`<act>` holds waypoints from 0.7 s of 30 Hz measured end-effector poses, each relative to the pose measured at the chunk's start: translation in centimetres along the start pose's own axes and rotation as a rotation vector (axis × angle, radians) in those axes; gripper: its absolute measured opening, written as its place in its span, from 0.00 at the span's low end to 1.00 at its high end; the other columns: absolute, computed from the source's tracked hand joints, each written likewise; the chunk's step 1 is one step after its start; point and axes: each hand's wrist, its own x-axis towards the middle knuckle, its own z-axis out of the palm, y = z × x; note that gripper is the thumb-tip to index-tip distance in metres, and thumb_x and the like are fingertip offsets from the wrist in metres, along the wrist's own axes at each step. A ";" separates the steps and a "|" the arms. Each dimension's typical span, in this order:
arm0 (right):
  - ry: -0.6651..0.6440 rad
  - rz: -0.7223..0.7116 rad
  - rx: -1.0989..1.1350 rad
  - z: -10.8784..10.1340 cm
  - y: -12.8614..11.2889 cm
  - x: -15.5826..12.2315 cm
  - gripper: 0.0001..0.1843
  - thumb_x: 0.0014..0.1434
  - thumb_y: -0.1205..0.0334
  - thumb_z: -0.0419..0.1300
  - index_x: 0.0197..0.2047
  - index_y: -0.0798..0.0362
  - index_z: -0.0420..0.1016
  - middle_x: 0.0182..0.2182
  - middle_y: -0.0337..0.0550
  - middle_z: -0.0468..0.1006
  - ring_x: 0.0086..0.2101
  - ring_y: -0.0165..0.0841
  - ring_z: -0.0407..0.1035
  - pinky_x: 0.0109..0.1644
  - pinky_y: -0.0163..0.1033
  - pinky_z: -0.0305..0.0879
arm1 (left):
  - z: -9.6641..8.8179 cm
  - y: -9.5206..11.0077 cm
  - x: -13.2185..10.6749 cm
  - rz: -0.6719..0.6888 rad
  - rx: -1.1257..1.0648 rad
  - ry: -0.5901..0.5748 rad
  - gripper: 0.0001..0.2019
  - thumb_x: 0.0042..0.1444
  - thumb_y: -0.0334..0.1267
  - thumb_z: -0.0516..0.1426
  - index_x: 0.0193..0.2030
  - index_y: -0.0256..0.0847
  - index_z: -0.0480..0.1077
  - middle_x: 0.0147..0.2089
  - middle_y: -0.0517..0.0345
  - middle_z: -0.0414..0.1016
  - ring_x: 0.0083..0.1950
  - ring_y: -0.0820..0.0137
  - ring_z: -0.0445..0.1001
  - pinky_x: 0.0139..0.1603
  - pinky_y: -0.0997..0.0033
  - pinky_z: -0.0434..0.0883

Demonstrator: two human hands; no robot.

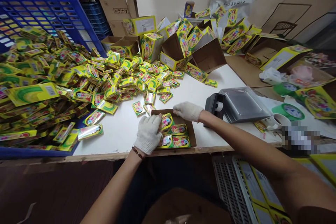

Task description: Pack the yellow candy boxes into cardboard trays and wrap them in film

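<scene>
My left hand, in a white knit glove, presses against a stack of yellow foil packets at the left end of a low open cardboard box. More packets lie flat inside the box. My right hand, gloved the same way, grips the box's far rim. A large heap of loose yellow packets spreads across the white table to the left of the box, and some lie close to my left hand.
A blue plastic crate stands at the far left, with yellow printed cartons piled along the back of the table. To the right are a black tape dispenser, a metal tray and green tape rolls. A grey crate sits below the front edge.
</scene>
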 end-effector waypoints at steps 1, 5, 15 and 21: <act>0.067 -0.033 0.030 -0.9 0.1 -0.5 0.21 0.68 0.56 0.47 0.56 0.52 0.74 0.50 0.49 0.78 0.48 0.37 0.72 0.49 0.35 0.63 | -0.3 0.4 0.4 0.039 0.038 0.009 0.25 0.51 0.31 0.57 0.58 0.36 0.66 0.47 0.48 0.74 0.51 0.57 0.70 0.59 0.52 0.63; 0.144 -0.107 0.054 -2.1 0.0 -1.2 0.17 0.62 0.61 0.55 0.51 0.54 0.77 0.49 0.50 0.78 0.48 0.38 0.71 0.48 0.35 0.61 | 0.2 1.9 1.9 0.085 0.026 0.061 0.24 0.51 0.30 0.57 0.58 0.35 0.65 0.52 0.45 0.73 0.56 0.56 0.68 0.62 0.54 0.61; 0.002 0.033 -0.008 -0.2 1.8 -1.6 0.18 0.61 0.66 0.53 0.51 0.56 0.77 0.48 0.53 0.78 0.47 0.40 0.73 0.46 0.36 0.65 | 1.9 3.7 1.0 -0.025 0.004 -0.056 0.14 0.63 0.38 0.48 0.50 0.36 0.69 0.46 0.45 0.72 0.49 0.58 0.70 0.50 0.58 0.67; 0.004 0.133 -0.104 -1.5 1.1 -0.8 0.18 0.57 0.68 0.59 0.50 0.64 0.78 0.48 0.65 0.77 0.50 0.48 0.72 0.51 0.42 0.68 | 4.3 6.9 1.0 0.209 0.017 -0.341 0.19 0.63 0.51 0.50 0.40 0.41 0.75 0.43 0.48 0.76 0.49 0.57 0.71 0.62 0.45 0.56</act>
